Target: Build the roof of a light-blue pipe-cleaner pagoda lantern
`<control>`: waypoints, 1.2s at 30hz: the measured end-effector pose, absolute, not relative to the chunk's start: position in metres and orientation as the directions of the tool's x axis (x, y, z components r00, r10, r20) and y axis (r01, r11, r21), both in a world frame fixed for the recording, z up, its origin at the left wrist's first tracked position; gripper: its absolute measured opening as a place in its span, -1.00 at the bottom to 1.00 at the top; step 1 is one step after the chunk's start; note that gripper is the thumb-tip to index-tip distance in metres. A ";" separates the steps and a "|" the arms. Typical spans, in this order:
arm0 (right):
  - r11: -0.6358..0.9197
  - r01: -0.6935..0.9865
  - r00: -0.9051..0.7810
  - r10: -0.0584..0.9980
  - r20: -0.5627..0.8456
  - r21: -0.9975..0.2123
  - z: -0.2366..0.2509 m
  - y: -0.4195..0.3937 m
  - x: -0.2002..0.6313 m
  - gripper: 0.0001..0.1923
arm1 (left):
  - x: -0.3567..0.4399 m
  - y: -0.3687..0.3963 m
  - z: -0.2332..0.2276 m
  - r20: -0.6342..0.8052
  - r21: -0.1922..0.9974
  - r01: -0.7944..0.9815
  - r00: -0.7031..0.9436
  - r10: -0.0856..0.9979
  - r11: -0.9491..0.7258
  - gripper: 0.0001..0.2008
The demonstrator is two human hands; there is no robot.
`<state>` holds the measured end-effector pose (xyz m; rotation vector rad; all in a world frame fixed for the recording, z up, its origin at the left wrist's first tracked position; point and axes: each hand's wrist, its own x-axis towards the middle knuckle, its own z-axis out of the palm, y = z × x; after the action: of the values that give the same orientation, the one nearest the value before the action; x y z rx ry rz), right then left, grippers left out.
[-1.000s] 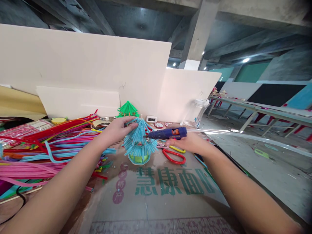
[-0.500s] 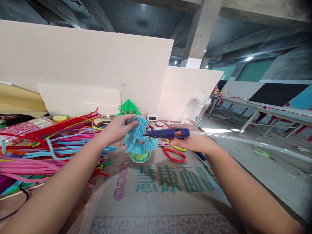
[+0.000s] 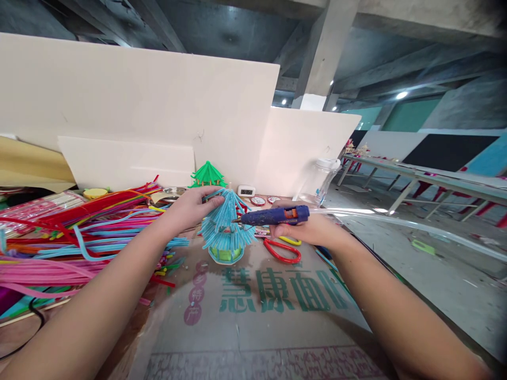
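A light-blue pagoda model (image 3: 226,227) with tiered pipe-cleaner roofs stands upright on the printed sheet. My left hand (image 3: 198,207) is closed on the upper roof from the left, thumb in front; its other fingers are partly hidden behind. In my right hand (image 3: 312,224) is a dark blue hot glue gun (image 3: 273,215), held level with its nozzle pointing left. The nozzle tip is at the right front of the roof; whether it touches cannot be told. A long clear glue stick (image 3: 380,216) sticks out of the gun's back end.
Bundles of coloured pipe cleaners (image 3: 51,269) cover the left side. Red-handled scissors (image 3: 283,252) lie below the glue gun. Behind are a green-roofed model (image 3: 207,175), a small white clock (image 3: 246,191), a clear plastic bottle (image 3: 319,179) and upright white boards (image 3: 158,100).
Almost nothing differs. The whole view has shifted slightly to the left, and both hands keep their hold on the pagoda model and the glue gun.
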<state>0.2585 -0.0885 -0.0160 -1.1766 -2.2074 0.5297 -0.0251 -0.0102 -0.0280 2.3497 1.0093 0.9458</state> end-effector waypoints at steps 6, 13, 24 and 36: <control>0.562 0.567 -0.445 0.824 0.351 -0.602 -0.019 -0.087 0.256 -0.57 | -0.025 -0.011 -0.028 0.426 0.583 0.480 0.506 0.750 -0.655 -0.54; 0.583 0.568 -0.440 0.811 0.385 -0.580 -0.020 -0.085 0.255 -0.57 | -0.025 -0.010 -0.028 0.437 0.566 0.489 0.505 0.744 -0.664 -0.54; 0.604 0.603 -0.473 0.797 0.375 -0.522 -0.017 -0.084 0.254 -0.50 | -0.025 -0.010 -0.028 0.438 0.560 0.494 0.505 0.744 -0.665 -0.54; 0.565 0.669 -0.459 0.825 0.328 -0.483 -0.017 -0.084 0.257 -0.53 | -0.025 -0.010 -0.028 0.446 0.553 0.498 0.500 0.742 -0.668 -0.54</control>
<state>0.2567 -0.0835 -0.0174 -1.1955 -2.2679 0.3878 -0.0251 -0.0098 -0.0278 2.3958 1.0340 0.9630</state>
